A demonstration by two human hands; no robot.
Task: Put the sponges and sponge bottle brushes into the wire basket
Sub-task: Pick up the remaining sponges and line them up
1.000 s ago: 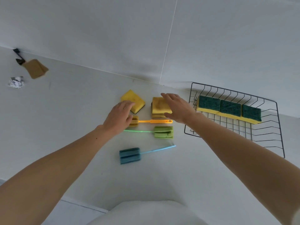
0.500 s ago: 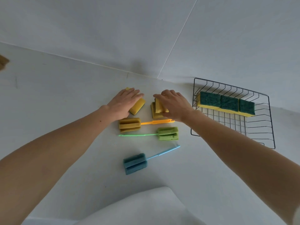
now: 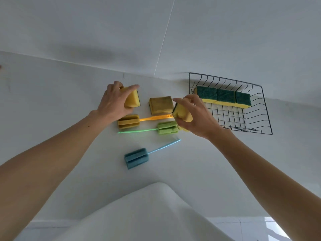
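Observation:
My left hand (image 3: 115, 101) grips a yellow sponge (image 3: 132, 100) with a green scouring side, lifted off the counter. My right hand (image 3: 196, 117) holds a second yellow sponge (image 3: 182, 113) just left of the black wire basket (image 3: 264, 108). Three green-topped sponges (image 3: 224, 95) lie in a row along the basket's far side. A worn yellow sponge (image 3: 161, 105) rests on the counter between my hands. Below it lie an orange bottle brush (image 3: 129, 121), a green bottle brush (image 3: 166, 127) and a blue bottle brush (image 3: 137, 157).
The white counter (image 3: 52, 94) meets a white wall at the back. A white rounded chair back or garment (image 3: 147, 214) fills the bottom centre of the view. The basket stands against the wall at the right.
Both hands have closed on a sponge each and lifted them off the counter. The right hand's sponge has moved toward the basket, uncovering the worn sponge beneath.

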